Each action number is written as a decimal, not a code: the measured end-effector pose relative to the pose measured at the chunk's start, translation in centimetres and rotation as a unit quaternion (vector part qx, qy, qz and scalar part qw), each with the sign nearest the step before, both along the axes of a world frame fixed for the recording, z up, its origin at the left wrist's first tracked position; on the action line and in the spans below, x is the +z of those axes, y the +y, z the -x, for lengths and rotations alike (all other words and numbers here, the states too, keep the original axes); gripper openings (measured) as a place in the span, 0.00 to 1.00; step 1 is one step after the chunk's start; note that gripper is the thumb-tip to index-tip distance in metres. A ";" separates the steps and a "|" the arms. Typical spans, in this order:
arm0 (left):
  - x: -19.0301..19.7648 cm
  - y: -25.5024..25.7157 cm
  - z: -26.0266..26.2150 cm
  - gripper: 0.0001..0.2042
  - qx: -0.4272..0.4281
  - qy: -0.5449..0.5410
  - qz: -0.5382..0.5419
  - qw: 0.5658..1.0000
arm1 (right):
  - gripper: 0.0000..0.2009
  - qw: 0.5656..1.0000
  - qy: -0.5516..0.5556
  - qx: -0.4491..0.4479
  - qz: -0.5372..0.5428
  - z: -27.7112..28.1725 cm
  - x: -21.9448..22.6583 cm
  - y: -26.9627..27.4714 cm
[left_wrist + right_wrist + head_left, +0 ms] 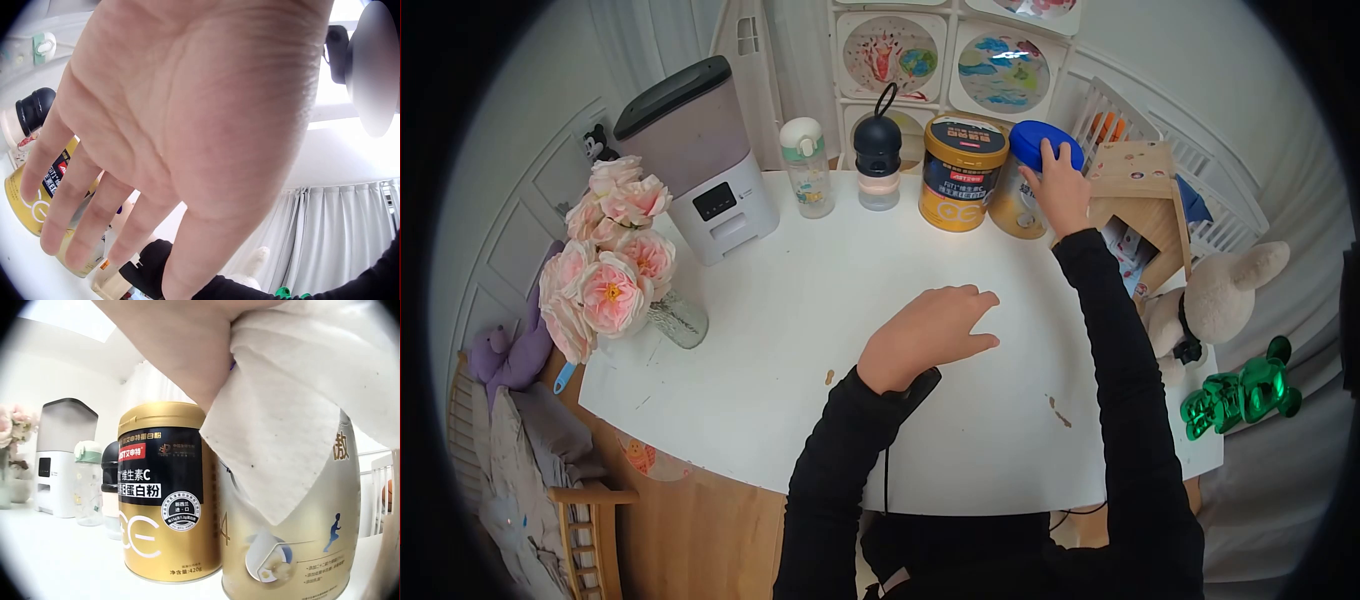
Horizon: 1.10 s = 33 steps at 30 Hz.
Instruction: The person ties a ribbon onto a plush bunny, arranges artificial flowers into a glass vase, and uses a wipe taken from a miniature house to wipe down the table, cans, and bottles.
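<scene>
My right hand is on the blue lid of a gold milk powder can, fingers bent over its top. In the right wrist view a white wipe hangs from that hand across the can's upper front; its gripped part is hidden. Beside it stands a gold and black protein powder can with its lid on. My left hand hovers over the middle of the white table, fingers extended, its bare palm showing in the left wrist view.
A black-capped bottle, a clear cup and a grey-white dispenser stand along the back. Pink flowers in a glass vase are at left. A wooden house, a plush rabbit and a shiny green figure line the right side.
</scene>
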State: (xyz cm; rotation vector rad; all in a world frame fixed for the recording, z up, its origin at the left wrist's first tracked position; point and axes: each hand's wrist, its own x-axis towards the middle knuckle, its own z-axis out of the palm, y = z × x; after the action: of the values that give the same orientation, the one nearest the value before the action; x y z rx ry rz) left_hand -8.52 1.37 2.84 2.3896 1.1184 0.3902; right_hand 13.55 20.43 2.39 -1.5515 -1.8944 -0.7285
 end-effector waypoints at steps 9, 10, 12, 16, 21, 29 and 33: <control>-4.3 5.3 1.9 0.24 0.052 -0.119 -0.055 0.990 | 0.18 0.940 0.107 0.300 0.119 -3.6 -0.7 -8.6; -5.4 6.5 2.3 0.24 0.058 -0.116 -0.057 0.990 | 0.15 0.920 0.104 0.315 0.207 -4.3 -1.4 -10.4; -7.8 9.3 3.4 0.33 0.219 -0.270 -0.123 0.929 | 0.08 0.834 0.138 0.350 0.404 -4.8 -1.5 -14.0; -11.8 17.9 6.8 0.49 0.442 -0.366 -0.043 0.818 | 0.06 0.794 0.160 0.402 0.427 -6.1 -4.0 -15.5; -11.1 24.6 8.6 0.58 0.499 -0.368 -0.112 0.777 | 0.08 0.737 0.216 0.445 0.460 -6.8 -4.1 -14.2; -9.7 22.7 8.3 0.47 0.384 -0.395 -0.030 0.834 | 0.21 0.724 0.152 0.487 0.464 -8.2 -0.4 -14.8; -9.7 18.5 7.9 0.44 0.353 -0.358 -0.054 0.862 | 0.24 0.734 0.181 0.523 0.393 -6.9 -0.6 -15.7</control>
State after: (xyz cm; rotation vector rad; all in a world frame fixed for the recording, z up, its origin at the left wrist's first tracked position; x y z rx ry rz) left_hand -16.42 19.92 -6.88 1.5469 1.5432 1.4677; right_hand 20.43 4.73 1.81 -0.5940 -2.3906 0.9110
